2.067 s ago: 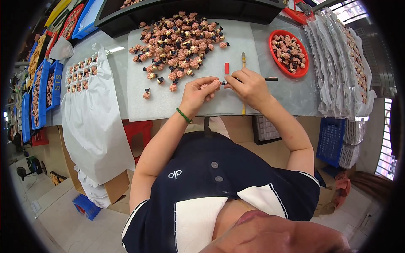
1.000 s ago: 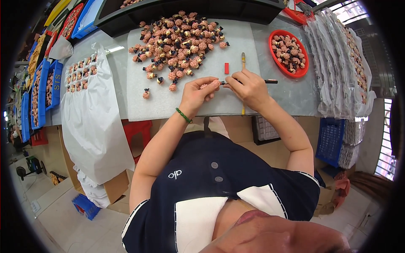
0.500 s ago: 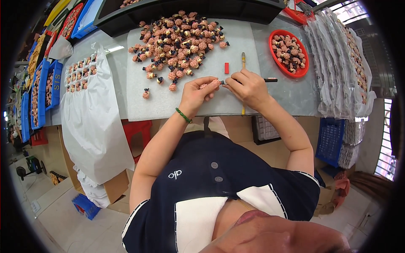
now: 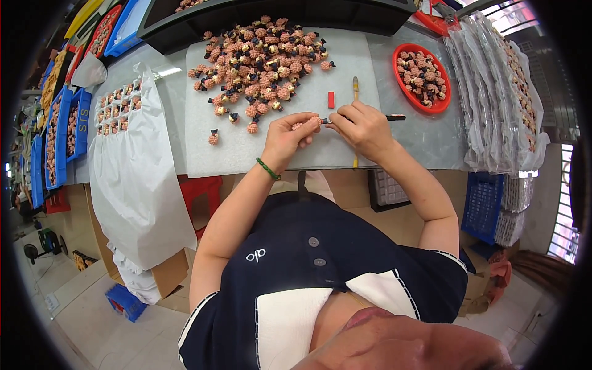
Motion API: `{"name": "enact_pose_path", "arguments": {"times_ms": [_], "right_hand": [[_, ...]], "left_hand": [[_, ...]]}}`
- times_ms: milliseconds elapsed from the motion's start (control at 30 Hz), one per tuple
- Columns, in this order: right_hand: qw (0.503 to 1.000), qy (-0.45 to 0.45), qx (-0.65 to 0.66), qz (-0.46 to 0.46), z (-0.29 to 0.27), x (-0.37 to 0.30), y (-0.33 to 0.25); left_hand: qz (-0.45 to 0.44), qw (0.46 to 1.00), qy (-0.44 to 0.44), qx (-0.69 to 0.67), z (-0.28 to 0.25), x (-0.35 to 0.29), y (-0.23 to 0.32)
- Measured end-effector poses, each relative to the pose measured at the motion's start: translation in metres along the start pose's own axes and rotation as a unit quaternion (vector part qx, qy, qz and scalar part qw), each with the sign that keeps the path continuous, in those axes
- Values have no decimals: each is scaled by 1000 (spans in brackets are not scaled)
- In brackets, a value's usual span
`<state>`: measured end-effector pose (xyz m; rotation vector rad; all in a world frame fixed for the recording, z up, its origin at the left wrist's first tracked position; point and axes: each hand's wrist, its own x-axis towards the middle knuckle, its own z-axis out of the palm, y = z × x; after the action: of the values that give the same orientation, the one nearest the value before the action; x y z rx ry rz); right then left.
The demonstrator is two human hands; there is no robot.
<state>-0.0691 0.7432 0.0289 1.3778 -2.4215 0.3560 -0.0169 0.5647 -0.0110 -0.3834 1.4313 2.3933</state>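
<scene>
Over the front of the white mat (image 4: 216, 161), my left hand (image 4: 285, 140) is closed, pinching a small pink, knobbly-headed figurine (image 4: 314, 123) between thumb and fingers. My right hand (image 4: 366, 132) is closed round a slim black pen (image 4: 396, 117). The pen's tip end meets the dark part of the figurine; whether they touch is too small to tell. Beyond the left hand lies a heap of similar figurines (image 4: 265, 61) with pink heads and black parts. A small red block (image 4: 331, 100) lies just past my hands. A thin yellow tool (image 4: 356, 88) runs beneath the right hand.
At the right stand a red bowl (image 4: 449, 95) of figurines and a row of plastic-wrapped trays (image 4: 487, 92). A black tray (image 4: 277, 21) borders the back. On the left, a white sheet (image 4: 135, 185) hangs over the table edge with figurines in rows; blue bins (image 4: 57, 139) stand beyond.
Almost nothing differs. My right hand has shifted very slightly with the pen; the left hand and the figurine stay in place.
</scene>
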Motion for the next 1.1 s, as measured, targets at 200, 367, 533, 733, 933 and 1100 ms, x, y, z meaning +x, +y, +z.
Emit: {"name": "enact_pose_path", "arguments": {"times_ms": [200, 367, 533, 733, 933, 1100], "right_hand": [[1000, 0, -8, 12, -1, 3, -3], [1000, -5, -7, -10, -3, 6, -1], [1000, -14, -3, -20, -3, 5, -1], [1000, 17, -10, -3, -1, 4, -2], [1000, 22, -14, 8, -3, 5, -3], [1000, 21, -13, 8, -1, 4, -4]], "left_hand": [[0, 1000, 0, 4, 1, -1, 1], [2, 1000, -4, 2, -1, 1, -1], [-11, 1000, -17, -1, -2, 3, -2], [-10, 1000, -17, -11, -1, 2, -1], [-8, 1000, -12, -6, 1, 0, -1], [-2, 1000, -10, -11, 1, -1, -1]]}}
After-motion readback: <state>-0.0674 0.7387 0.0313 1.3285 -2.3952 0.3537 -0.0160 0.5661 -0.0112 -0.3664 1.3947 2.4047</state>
